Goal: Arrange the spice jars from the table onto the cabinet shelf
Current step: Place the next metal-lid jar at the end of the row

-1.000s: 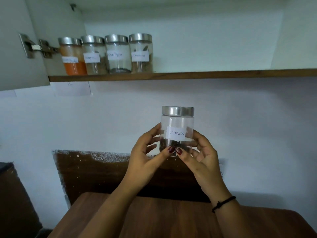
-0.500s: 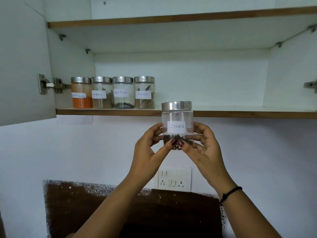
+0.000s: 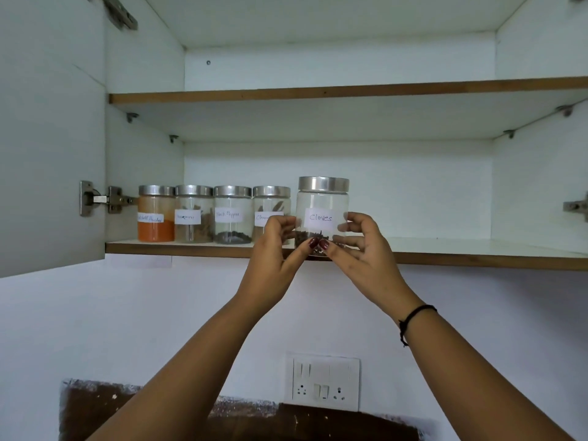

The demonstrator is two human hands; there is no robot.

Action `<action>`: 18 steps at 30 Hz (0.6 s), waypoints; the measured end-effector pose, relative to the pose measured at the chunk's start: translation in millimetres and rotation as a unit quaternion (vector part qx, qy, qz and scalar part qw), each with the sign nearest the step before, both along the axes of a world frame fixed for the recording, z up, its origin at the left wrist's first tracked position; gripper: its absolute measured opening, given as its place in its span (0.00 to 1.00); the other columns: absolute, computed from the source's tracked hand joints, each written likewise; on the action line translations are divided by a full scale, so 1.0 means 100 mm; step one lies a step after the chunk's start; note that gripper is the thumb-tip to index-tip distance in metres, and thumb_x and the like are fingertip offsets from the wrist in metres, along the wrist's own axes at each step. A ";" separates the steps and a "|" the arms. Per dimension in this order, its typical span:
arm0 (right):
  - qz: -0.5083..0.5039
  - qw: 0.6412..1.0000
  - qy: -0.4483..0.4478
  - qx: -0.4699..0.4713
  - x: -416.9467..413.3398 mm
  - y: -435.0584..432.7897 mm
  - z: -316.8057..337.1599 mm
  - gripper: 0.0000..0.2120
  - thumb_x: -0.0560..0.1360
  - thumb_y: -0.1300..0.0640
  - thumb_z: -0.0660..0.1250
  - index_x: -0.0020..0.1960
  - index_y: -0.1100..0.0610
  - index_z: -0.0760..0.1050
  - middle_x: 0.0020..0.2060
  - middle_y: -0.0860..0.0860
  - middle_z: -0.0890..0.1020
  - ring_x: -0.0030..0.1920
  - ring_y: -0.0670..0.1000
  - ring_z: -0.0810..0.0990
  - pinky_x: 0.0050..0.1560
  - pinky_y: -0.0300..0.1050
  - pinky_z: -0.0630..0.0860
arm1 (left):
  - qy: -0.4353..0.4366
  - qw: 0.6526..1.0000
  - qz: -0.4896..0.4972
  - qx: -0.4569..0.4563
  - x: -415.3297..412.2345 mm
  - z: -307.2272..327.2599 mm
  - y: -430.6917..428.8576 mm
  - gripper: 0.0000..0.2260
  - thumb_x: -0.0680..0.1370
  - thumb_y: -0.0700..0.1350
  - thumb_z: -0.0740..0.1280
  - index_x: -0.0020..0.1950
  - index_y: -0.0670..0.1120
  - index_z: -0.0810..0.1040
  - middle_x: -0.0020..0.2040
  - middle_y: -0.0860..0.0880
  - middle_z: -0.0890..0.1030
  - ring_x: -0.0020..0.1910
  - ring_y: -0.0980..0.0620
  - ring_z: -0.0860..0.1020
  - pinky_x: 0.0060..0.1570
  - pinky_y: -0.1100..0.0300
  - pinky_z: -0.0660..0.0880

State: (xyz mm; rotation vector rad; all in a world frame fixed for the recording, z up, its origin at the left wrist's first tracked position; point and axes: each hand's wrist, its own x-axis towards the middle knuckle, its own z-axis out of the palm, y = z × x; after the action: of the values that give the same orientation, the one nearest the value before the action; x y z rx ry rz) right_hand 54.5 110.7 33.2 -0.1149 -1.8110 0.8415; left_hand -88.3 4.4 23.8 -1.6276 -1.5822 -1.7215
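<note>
At the front edge of the lower shelf (image 3: pixel 445 259): cloves jar (image 3: pixel 321 218) upright, label outward, steel lid on.
- Its base is level with the shelf lip and in front of it. Cannot tell whether it touches the board.
- Left hand (image 3: pixel 270 259) and right hand (image 3: pixel 359 253) both grip the jar. Their fingers curl round its lower sides and the thumb tips meet low on the front.
- Judgement: the low two-handed hold keeps the jar plumb and the label uncovered for checking.
- Four jars (image 3: pixel 193 214) stand in a row from the left wall, lids level and labels forward, close side by side. The free space lies to their right, and the cloves jar is held there.
- Fourth jar (image 3: pixel 272 198) is just beside the cloves jar, partly hidden by the left hand's fingers.
- Door (image 3: pixel 51 138) stands open at left.

Step in hand (judgement): seating the fifth jar in line. The left fingers lie between the two jars, so setting it snug risks a knock. A small gap, or freeing the left hand first, looks safer.
</note>
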 end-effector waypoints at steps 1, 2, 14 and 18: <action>-0.009 1.000 -0.006 0.008 -0.03 0.03 0.03 0.30 0.72 0.51 0.74 0.69 0.51 0.65 0.61 0.49 0.75 0.59 0.48 0.79 0.57 0.43 0.79 | 0.007 1.000 0.009 -0.005 -0.04 0.02 0.03 0.23 0.79 0.54 0.68 0.70 0.48 0.68 0.66 0.53 0.76 0.65 0.57 0.75 0.61 0.58 0.77; -0.017 1.000 -0.010 0.011 -0.07 0.06 0.05 0.30 0.72 0.51 0.74 0.69 0.52 0.65 0.61 0.49 0.74 0.59 0.48 0.79 0.57 0.43 0.79 | 0.013 1.000 0.018 -0.010 -0.08 0.04 0.06 0.23 0.79 0.54 0.68 0.70 0.48 0.68 0.66 0.53 0.76 0.65 0.57 0.75 0.62 0.56 0.77; -0.147 0.984 -0.082 0.064 -0.28 0.26 0.17 0.30 0.71 0.42 0.73 0.68 0.50 0.69 0.58 0.47 0.73 0.51 0.45 0.79 0.52 0.43 0.78 | 0.069 0.989 0.128 -0.034 -0.21 0.06 0.20 0.23 0.81 0.55 0.63 0.73 0.46 0.68 0.65 0.51 0.75 0.50 0.61 0.75 0.57 0.55 0.77; -0.172 0.978 -0.101 0.063 -0.28 0.29 0.21 0.29 0.70 0.41 0.73 0.67 0.51 0.73 0.52 0.49 0.75 0.44 0.46 0.80 0.47 0.41 0.78 | 0.090 0.982 0.163 -0.017 -0.20 0.05 0.22 0.22 0.81 0.54 0.64 0.71 0.45 0.71 0.62 0.50 0.76 0.49 0.56 0.76 0.53 0.55 0.76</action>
State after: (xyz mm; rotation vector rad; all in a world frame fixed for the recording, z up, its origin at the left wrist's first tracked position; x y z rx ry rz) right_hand 27.0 139.8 53.9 -0.4317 -1.9553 0.4813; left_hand -108.1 26.6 29.0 -1.3985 -1.6867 -1.3485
